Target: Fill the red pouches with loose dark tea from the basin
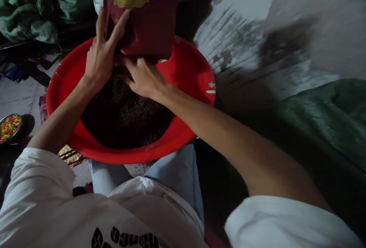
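Note:
A dark red bag (148, 27) with a gold label rises over the far side of a red basin (197, 84). My left hand (101, 57) grips the bag's left edge, its thumb and a finger spread along it. At the bag's lower edge is my right hand (145, 78), fingers bent against it, with some fingertips hidden. A pale strip shows at the bag's lower right corner. Dark, loose, dry shreds (134, 114) like tea leaves lie in the basin below both hands.
Green woven sacks (54, 8) are piled at the upper left, and another green sack (328, 114) stands at the right. A bowl of brightly coloured small pieces (10, 128) sits far left. A stained wall (243, 31) rises beyond the basin's right side.

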Demonstrator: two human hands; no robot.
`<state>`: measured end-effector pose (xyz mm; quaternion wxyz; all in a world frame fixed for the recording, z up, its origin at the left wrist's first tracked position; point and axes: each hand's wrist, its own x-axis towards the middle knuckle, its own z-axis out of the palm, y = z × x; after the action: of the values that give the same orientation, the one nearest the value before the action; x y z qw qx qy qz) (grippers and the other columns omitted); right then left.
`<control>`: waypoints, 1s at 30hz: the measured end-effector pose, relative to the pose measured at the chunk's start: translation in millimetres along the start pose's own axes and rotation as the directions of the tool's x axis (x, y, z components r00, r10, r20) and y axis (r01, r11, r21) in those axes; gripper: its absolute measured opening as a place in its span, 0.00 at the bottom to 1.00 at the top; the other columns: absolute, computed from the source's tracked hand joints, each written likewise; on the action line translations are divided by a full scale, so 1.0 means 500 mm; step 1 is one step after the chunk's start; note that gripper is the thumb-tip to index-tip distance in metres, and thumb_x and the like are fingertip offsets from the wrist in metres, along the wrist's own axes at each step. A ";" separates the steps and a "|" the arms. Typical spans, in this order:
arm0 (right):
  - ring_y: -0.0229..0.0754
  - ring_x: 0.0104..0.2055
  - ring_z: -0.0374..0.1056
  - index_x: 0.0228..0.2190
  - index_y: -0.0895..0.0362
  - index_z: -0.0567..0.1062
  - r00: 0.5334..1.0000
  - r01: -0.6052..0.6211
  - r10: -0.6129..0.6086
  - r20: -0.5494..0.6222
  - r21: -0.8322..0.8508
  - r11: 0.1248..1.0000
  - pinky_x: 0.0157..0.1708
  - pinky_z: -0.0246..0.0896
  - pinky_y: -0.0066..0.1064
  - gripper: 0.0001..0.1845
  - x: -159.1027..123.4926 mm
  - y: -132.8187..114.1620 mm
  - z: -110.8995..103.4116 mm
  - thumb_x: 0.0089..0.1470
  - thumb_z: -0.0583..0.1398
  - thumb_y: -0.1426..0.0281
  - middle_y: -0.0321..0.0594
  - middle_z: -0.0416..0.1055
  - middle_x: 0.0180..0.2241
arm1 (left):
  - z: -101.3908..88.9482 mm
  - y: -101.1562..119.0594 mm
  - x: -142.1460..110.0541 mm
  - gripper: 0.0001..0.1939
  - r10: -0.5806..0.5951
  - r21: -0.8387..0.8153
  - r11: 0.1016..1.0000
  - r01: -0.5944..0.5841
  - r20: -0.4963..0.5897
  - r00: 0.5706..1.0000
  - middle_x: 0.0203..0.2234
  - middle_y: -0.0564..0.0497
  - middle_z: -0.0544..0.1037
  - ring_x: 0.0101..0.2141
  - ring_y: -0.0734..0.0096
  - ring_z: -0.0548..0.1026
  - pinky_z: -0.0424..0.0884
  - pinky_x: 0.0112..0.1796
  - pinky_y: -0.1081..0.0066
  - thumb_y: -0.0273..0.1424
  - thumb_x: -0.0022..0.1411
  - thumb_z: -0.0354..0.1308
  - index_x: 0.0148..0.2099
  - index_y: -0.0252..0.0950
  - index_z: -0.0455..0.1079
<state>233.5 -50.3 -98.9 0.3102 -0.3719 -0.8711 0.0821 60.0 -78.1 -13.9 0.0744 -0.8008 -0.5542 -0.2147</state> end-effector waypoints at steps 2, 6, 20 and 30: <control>0.62 0.70 0.67 0.67 0.61 0.74 0.982 0.109 -0.102 0.161 -0.036 0.993 0.72 0.64 0.57 0.29 -0.011 -0.032 0.015 0.76 0.55 0.57 0.54 0.69 0.69 | -0.022 -0.018 0.007 0.39 -0.092 0.088 0.992 0.090 0.009 0.996 0.84 0.48 0.41 0.70 0.44 0.71 0.76 0.63 0.40 0.25 0.76 0.46 0.84 0.51 0.50; 0.63 0.69 0.69 0.70 0.53 0.74 0.830 0.128 -0.085 0.551 -0.040 0.991 0.71 0.65 0.54 0.31 -0.031 -0.071 0.059 0.74 0.58 0.52 0.54 0.64 0.73 | -0.042 -0.056 0.016 0.33 -0.200 0.171 0.965 0.196 0.004 0.980 0.81 0.58 0.54 0.69 0.46 0.71 0.75 0.64 0.41 0.41 0.73 0.50 0.77 0.60 0.58; 0.82 0.83 0.32 0.82 0.50 0.41 0.605 -0.682 0.668 0.432 -0.152 0.716 0.77 0.29 0.74 0.61 0.130 0.128 0.169 0.65 0.55 0.32 0.59 0.25 0.83 | -0.048 -0.113 0.009 0.25 -0.163 0.090 0.980 0.176 -0.139 0.977 0.62 0.51 0.80 0.58 0.56 0.78 0.77 0.56 0.53 0.34 0.77 0.41 0.65 0.51 0.74; 0.61 0.79 0.54 0.73 0.58 0.66 0.765 -0.638 0.621 0.169 0.066 0.768 0.78 0.49 0.56 0.39 0.166 0.193 0.280 0.77 0.40 0.49 0.56 0.63 0.75 | -0.074 -0.129 0.010 0.23 -0.261 0.075 0.959 0.273 -0.140 0.955 0.60 0.48 0.81 0.56 0.50 0.80 0.77 0.54 0.52 0.32 0.79 0.43 0.62 0.50 0.77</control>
<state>162.7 88.2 -206.4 0.2255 -0.6168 -0.7083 0.2588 -7.6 -62.6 13.8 0.1177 -0.6987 -0.6608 -0.2475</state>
